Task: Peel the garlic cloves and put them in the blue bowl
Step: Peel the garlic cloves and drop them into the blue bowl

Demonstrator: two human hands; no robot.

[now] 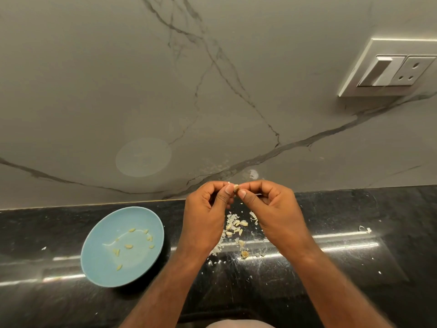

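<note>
**Two hands pinching one garlic clove**

The left hand (205,216) and the right hand (272,209) are meeting above the black counter (354,268), and both are pinching a small garlic clove (235,187) between thumbs and fingers. Under them, a pile of cloves and skins (234,227) is lying on the counter. To the left, the blue bowl (104,268) is holding some peeled cloves (128,246).

Home kitchen indicated: polished black stone counter (331,268) seen beneath fingers (223,197); veined marble backsplash (118,91) behind them; wall socket (387,69) mounted far up-right; bowl (99,263) with peeled cloves (128,246) set lower-left; garlic skins (230,218) scattered just below.
</note>
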